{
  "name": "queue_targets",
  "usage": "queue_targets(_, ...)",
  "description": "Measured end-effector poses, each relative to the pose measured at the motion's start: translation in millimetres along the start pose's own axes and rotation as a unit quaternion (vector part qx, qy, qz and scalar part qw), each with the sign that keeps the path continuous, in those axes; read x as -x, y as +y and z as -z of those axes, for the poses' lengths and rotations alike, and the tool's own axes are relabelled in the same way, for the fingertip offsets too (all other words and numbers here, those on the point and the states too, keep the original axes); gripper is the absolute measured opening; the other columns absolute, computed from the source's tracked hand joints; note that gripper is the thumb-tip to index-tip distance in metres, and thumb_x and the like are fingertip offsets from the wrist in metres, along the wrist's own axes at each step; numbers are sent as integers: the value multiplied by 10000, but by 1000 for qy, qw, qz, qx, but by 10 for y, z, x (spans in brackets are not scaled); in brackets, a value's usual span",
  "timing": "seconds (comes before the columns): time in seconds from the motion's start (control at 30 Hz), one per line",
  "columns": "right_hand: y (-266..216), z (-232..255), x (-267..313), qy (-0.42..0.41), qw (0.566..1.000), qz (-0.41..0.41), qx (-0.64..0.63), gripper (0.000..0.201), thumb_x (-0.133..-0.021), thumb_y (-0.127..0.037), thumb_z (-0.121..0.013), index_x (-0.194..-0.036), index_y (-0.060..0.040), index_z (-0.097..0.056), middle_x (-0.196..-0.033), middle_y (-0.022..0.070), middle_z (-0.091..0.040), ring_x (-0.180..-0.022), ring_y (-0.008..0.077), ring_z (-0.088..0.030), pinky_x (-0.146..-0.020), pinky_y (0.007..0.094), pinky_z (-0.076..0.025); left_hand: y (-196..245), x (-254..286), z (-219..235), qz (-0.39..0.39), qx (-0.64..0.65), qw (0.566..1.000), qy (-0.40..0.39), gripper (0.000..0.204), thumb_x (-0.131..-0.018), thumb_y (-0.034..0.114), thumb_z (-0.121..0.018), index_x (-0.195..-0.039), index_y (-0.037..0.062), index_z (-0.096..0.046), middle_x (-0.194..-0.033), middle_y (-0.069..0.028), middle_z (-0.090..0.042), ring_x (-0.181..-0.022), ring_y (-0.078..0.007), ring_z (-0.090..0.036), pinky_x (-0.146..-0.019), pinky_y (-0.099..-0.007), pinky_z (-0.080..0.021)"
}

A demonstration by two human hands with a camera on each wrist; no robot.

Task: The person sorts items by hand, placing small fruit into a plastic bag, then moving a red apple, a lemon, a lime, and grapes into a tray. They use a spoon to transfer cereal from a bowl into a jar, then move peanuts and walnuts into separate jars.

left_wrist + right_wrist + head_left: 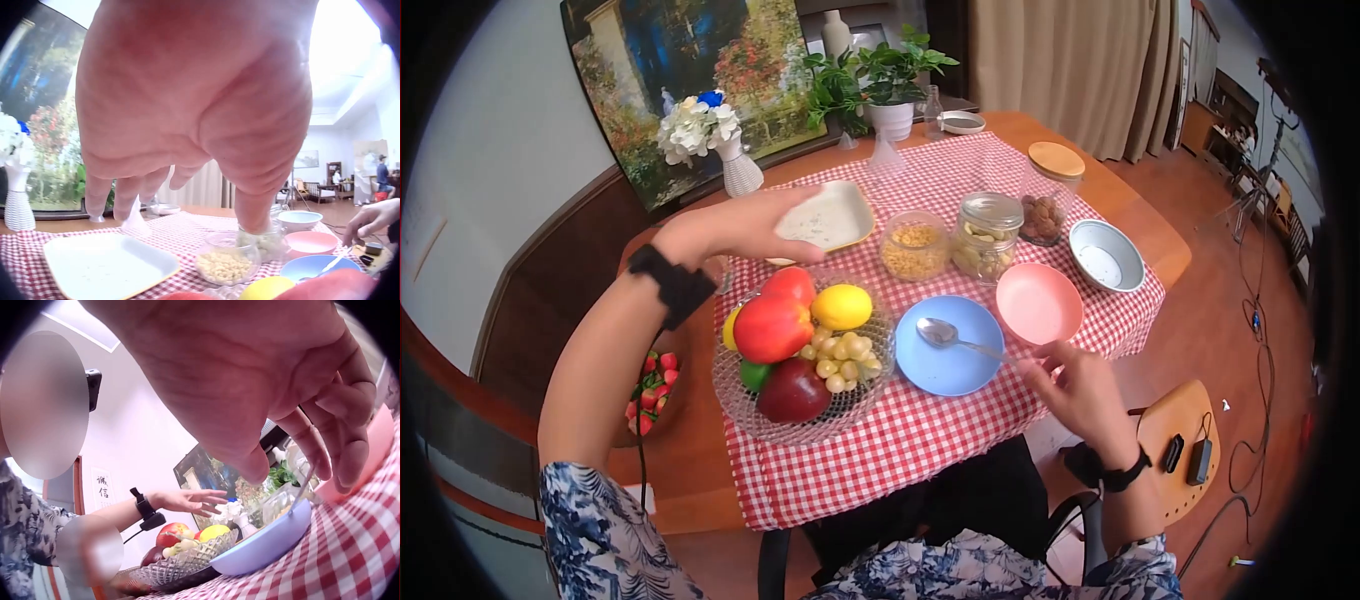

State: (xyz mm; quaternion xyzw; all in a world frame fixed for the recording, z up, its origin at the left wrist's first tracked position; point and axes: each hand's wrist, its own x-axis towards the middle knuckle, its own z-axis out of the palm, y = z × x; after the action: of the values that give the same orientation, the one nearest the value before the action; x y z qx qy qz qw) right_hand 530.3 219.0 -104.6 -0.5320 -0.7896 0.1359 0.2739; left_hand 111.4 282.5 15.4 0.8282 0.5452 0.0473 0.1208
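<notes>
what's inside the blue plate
Only a spoon lies in the blue plate, bowl end in the middle, handle toward the right hand, which pinches it. The plate under the spoon's bowl is hidden.

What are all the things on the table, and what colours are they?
Tablecloth: 1, red and white check, over the table's middle.
Glass basket: 1, clear, front left, holding fruit.
Apples: 3, red, in the basket.
Lemon: 1, yellow, in the basket.
Grapes: 1 bunch, pale green, in the basket.
Blue plate: 1, front centre.
Spoon: 1, silver, bowl on the blue plate.
Pink bowl: 1, right of the plate.
Pale blue bowl: 1, far right.
Jars: 3, clear, middle row.
Square dish: 1, white, behind the basket.
Vase of flowers: 1, white, back left.
Left hand: hovers open above the square dish.
Right hand: pinches the spoon's handle.
</notes>
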Motion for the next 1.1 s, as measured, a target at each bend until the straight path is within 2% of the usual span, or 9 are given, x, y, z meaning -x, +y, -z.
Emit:
queue_targets(0.17, 48, -187, -41, -3, 992, -20, -121, 328, -859, -284, -767, -955, 16, -673, -718, 177, -697, -659, 273, -715, -607, 350, -543, 263, -844, -226, -5, -92, 991, -93, 1060, -779, 533, -770, -1520, -22, -253, -1417, -300, -480, -1314, -378, -496, -1101, -408, -384)
queue_targets(0.23, 126, -282, -48, -3, 986, -31, -165, 260, -852, -183, -778, -983, 14, -669, -748, 155, -718, -679, 197, -717, -610, 303, -536, 306, -1080, -297, -1, -104, 989, -109, 1088, -762, 539, -779, -1521, -25, -243, -1418, -304, -476, -1316, -381, -492, -1108, -410, -381)
queue_targets(0.33, 148, -345, -80, 8, 903, -123, -412, 200, -920, -169, -721, -1017, 1, -676, -799, 24, -705, -679, 54, -620, -599, 211, -477, 351, -1348, -330, 2, -113, 984, -134, 1114, -728, 537, -801, -1512, -34, -254, -1412, -304, -481, -1322, -380, -485, -1118, -410, -380)
queue_targets(0.37, 130, -349, -92, 8, 902, -125, -413, 200, -920, -169, -721, -1017, 1, -676, -799, 24, -705, -679, 54, -620, -599, 211, -477, 370, -1413, -339, 4, -112, 983, -142, 1113, -712, 529, -814, -1502, -41, -274, -1405, -300, -490, -1325, -375, -482, -1120, -409, -382)
queue_targets(0.43, 116, -359, -129, -9, 815, -139, -563, 201, -959, -178, -677, -1037, 7, -677, -787, -7, -664, -673, 51, -589, -611, 197, -463, 402, -1553, -387, -2, -114, 982, -151, 1063, -694, 508, -827, -1464, -42, -341, -1368, -290, -522, -1305, -373, -498, -1103, -411, -398)
queue_targets(0.57, 86, -445, -183, 21, 831, -97, -547, 213, -994, -178, -626, -1082, 8, -680, -803, 5, -652, -707, 51, -575, -624, 194, -454, 337, -1708, -506, -48, -139, 981, -127, 886, -642, 451, -855, -1319, -17, -525, -1233, -252, -608, -1201, -368, -560, -1033, -421, -449)
queue_targets(0.9, 178, -136, -282, 126, 814, -16, -566, 334, -1073, -204, -431, -1147, 56, -629, -940, 95, -680, -788, 122, -635, -701, 260, -527, 509, -1432, -530, -99, -145, 984, -30, 797, -532, 335, -882, -1207, 30, -591, -1120, -186, -572, -1042, -367, -590, -908, -420, -508)
queue_targets(1.03, -17, -87, -497, 116, 840, 21, -530, 331, -1070, -199, -440, -1182, 51, -627, -961, 98, -690, -818, 136, -648, -727, 266, -532, 618, -1324, -565, -115, -150, 982, -5, 798, -536, 304, -897, -1212, 34, -569, -1121, -178, -536, -1025, -360, -594, -879, -438, -514)
queue_targets(1.1, -69, -125, -643, 84, 885, 45, -455, 315, -1065, -185, -452, -1184, 44, -632, -951, 94, -695, -815, 129, -645, -724, 267, -533, 652, -1290, -565, -136, -150, 979, 3, 806, -542, 295, -901, -1224, 34, -559, -1128, -179, -531, -1023, -358, -597, -872, -441, -516)
